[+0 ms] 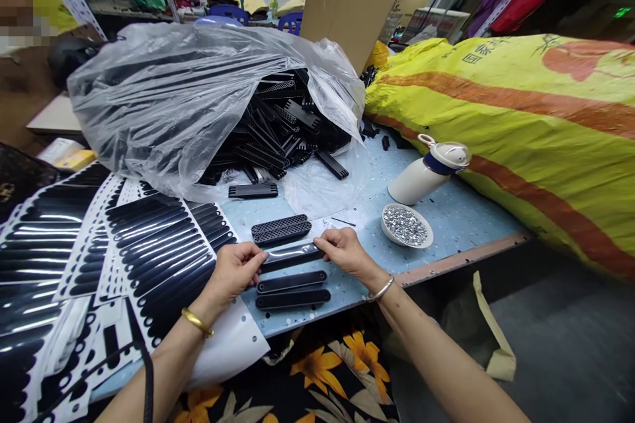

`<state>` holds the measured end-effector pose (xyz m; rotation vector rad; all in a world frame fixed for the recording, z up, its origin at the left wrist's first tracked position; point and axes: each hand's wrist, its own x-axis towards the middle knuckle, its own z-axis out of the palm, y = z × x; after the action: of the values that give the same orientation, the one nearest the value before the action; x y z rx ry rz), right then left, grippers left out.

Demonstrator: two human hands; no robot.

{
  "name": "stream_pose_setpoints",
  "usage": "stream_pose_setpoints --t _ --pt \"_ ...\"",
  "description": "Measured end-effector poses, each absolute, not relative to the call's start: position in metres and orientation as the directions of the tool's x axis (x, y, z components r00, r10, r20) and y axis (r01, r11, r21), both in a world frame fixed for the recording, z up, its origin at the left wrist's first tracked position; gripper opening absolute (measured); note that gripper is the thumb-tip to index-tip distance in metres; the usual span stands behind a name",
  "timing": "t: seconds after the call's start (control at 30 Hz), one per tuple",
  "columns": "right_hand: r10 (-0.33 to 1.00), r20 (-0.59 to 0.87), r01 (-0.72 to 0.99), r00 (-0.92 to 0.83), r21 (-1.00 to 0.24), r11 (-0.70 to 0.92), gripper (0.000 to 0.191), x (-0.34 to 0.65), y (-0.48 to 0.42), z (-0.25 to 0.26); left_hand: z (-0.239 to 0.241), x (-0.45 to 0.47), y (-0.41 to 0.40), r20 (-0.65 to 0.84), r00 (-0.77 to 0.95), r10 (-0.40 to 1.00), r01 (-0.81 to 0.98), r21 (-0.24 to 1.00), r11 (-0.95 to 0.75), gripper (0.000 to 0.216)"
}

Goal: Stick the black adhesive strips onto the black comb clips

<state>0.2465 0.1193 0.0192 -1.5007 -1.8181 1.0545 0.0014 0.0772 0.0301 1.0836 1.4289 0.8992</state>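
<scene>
A glossy black strip (292,252) with rounded ends is stretched between my two hands, over a flat black piece on the table. My left hand (234,272) pinches its left end, and my right hand (348,255) pinches the right end. Just behind lies a black plastic piece (281,229) with a textured lattice top. Two smooth black bars (292,282) with a small hole at each end lie in front, one before the other. Whether the strip touches the piece under it, I cannot tell.
Sheets of black strips (159,231) cover the left side. A clear plastic bag (163,106) spills black plastic parts (268,132) at the back. To the right are a bowl of small shiny metal pieces (407,226), a white bottle (421,175) and a large yellow sack (520,99).
</scene>
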Motion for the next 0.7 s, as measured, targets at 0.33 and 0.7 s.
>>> stream_pose_setpoints --t 0.33,0.7 --pt "0.972 0.039 0.626 -0.234 -0.758 0.181 0.039 0.242 0.123 0.031 0.024 0.001 0.078 -0.232 0.044 0.972 0.167 0.961 0.222 0.02" --pt "0.883 0.061 0.68 -0.465 -0.614 0.401 0.037 0.201 0.126 0.023 0.022 -0.006 0.083 -0.29 0.13 0.948 0.077 0.956 0.282 0.016"
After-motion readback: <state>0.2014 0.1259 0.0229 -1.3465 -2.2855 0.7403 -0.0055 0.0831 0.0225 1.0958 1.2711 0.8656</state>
